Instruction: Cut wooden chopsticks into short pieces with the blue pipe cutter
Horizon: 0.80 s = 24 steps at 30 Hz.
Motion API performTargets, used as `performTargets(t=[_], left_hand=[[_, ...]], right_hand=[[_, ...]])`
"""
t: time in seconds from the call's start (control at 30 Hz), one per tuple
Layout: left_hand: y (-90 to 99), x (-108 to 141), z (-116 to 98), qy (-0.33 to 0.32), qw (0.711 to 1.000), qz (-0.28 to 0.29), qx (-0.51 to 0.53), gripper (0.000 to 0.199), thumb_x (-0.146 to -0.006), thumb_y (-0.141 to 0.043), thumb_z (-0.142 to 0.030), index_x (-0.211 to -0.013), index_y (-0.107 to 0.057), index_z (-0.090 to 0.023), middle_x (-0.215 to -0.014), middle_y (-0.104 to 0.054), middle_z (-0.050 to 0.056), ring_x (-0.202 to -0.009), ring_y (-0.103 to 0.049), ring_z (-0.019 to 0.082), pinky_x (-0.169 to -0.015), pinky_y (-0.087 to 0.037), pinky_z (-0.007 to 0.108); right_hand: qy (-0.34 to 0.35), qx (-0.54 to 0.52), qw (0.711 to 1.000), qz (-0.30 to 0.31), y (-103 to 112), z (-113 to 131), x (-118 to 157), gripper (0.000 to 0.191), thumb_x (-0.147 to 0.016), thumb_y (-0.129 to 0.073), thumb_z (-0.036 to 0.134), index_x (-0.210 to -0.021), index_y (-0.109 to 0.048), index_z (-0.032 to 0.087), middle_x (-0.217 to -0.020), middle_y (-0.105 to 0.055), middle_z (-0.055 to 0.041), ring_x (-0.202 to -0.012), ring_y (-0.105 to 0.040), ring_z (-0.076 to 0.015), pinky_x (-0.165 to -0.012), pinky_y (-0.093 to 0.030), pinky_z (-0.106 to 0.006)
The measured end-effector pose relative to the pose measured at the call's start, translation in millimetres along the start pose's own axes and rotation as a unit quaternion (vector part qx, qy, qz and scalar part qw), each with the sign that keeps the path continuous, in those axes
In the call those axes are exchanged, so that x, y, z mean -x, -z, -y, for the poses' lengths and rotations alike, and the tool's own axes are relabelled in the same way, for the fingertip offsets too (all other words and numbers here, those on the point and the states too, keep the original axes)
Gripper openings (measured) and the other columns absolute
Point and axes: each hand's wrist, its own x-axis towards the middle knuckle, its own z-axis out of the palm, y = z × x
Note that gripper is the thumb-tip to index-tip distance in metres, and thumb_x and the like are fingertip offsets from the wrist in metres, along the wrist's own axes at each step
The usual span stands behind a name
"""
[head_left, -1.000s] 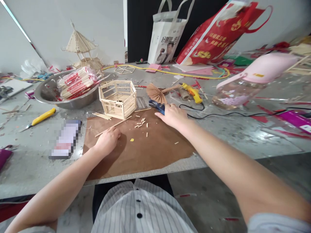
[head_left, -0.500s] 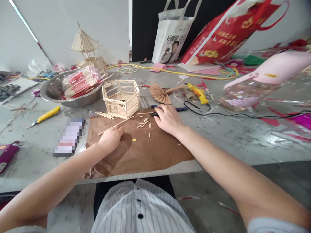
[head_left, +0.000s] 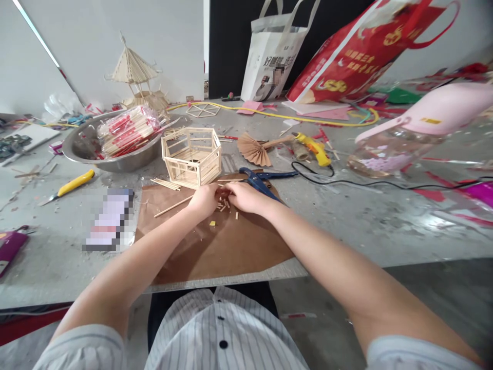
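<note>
My left hand [head_left: 205,199] and my right hand [head_left: 246,197] meet over the brown sheet [head_left: 215,252], fingers curled in and closed. Whatever they pinch, if anything, is hidden by the fingers. Just below the fingertips lie several short cut stick pieces [head_left: 224,206]. A long thin wooden stick [head_left: 173,206] rests on the sheet left of my left hand. Behind that hand stands a hexagonal stick frame [head_left: 198,167]. Beyond my right hand lies a blue-handled cutting tool [head_left: 263,187], not held, its handles spread.
A metal bowl [head_left: 133,163] with packed sticks stands at left, near a yellow utility knife [head_left: 76,183] and a phone [head_left: 110,218]. At right are a yellow glue gun [head_left: 314,147], its black cord and a pink-lidded bottle [head_left: 385,149]. A stick pavilion model [head_left: 133,67] stands behind.
My right hand has let go of the blue cutting tool and moved left and down. My left hand has left the long stick and moved right and up, so both meet at the short pieces.
</note>
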Motion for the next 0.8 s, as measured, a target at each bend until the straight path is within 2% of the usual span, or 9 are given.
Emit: performTargets(t=[0.1, 0.2, 0.3, 0.4, 0.57, 0.8], left_hand=[[3.6, 4.2, 4.9, 0.008, 1.0, -0.001, 0.023, 0.019, -0.073, -0.043, -0.018, -0.082, -0.059, -0.016, -0.073, -0.062, 0.003, -0.068, -0.055, 0.013, -0.067, -0.043, 0.024], [12.0, 14.2, 11.8, 0.0, 1.0, -0.001, -0.002, 0.019, -0.074, -0.043, -0.022, -0.083, -0.059, -0.018, -0.079, -0.061, 0.003, -0.071, -0.054, 0.012, -0.069, -0.042, 0.023], [23.7, 26.1, 19.5, 0.03, 0.997, -0.007, -0.071, 0.02, -0.075, -0.041, -0.026, -0.085, -0.057, -0.021, -0.088, -0.057, 0.002, -0.076, -0.054, 0.013, -0.07, -0.041, 0.024], [35.9, 36.5, 27.5, 0.082, 0.987, 0.001, -0.136, 0.023, -0.076, -0.038, -0.034, -0.087, -0.056, -0.024, -0.094, -0.054, 0.002, -0.077, -0.054, 0.015, -0.066, -0.042, 0.026], [46.7, 44.0, 40.5, 0.128, 0.972, 0.017, -0.198, 0.024, -0.074, -0.04, -0.041, -0.085, -0.054, -0.025, -0.095, -0.054, 0.002, -0.078, -0.055, 0.018, -0.063, -0.042, 0.028], [44.7, 43.2, 47.6, 0.128, 0.966, 0.053, -0.219, 0.023, -0.076, -0.036, -0.035, -0.083, -0.054, -0.023, -0.092, -0.057, 0.003, -0.08, -0.055, 0.019, -0.064, -0.042, 0.029]], right_hand=[[-0.037, -0.016, 0.998, 0.043, 11.5, -5.8, 16.8, 0.033, -0.066, -0.05, 0.014, -0.099, -0.054, 0.014, -0.095, -0.059, -0.0072, -0.083, -0.053, -0.0153, -0.071, -0.039, -0.023], [-0.036, -0.001, 0.994, 0.1, 16.4, -7.6, 31.9, 0.041, -0.06, -0.061, 0.027, -0.099, -0.054, 0.015, -0.093, -0.058, -0.0071, -0.08, -0.053, -0.0164, -0.066, -0.039, -0.024], [-0.035, 0.003, 0.992, 0.118, 12.7, -2.3, 34.5, 0.026, -0.064, -0.058, 0.027, -0.089, -0.057, 0.018, -0.082, -0.061, -0.0036, -0.071, -0.054, -0.0144, -0.062, -0.038, -0.023], [-0.027, 0.008, 0.996, 0.09, 5.0, 4.6, 25.3, 0.015, -0.069, -0.054, 0.028, -0.081, -0.058, 0.02, -0.078, -0.062, -0.0017, -0.07, -0.055, -0.0136, -0.061, -0.037, -0.022], [-0.036, 0.063, 0.997, 0.021, -6.8, 10.8, 1.5, 0.015, -0.075, -0.048, 0.032, -0.078, -0.057, 0.021, -0.081, -0.063, -0.0019, -0.074, -0.056, -0.0153, -0.057, -0.035, -0.023], [-0.059, 0.061, 0.996, -0.015, -7.3, 12.6, -8.2, 0.018, -0.078, -0.044, 0.034, -0.08, -0.057, 0.022, -0.084, -0.063, -0.002, -0.077, -0.056, -0.0158, -0.058, -0.035, -0.023]])
